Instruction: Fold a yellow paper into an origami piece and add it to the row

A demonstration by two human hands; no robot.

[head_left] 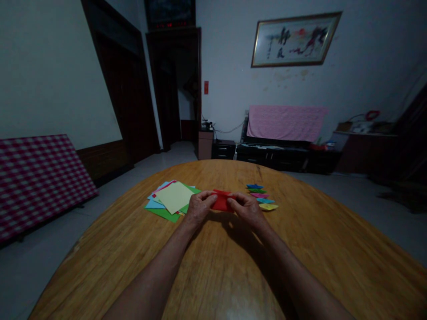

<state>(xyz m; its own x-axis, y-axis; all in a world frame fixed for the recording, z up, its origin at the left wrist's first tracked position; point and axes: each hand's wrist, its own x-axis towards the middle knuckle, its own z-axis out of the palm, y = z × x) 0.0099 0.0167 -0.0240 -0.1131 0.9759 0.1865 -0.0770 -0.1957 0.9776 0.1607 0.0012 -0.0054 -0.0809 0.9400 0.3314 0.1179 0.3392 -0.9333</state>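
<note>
Held paper (222, 202) between sheets (174, 197) and boats (259, 195)

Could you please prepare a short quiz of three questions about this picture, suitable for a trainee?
1. What colour is the held paper, pinched by the left hand and the right hand?
2. True or false: the loose sheets lie on the table beside the left hand.
3. How many small folded pieces lie in a row near the right hand? (a) three (b) five (c) eight

Key: 1. Red. 2. True. 3. b.
</note>
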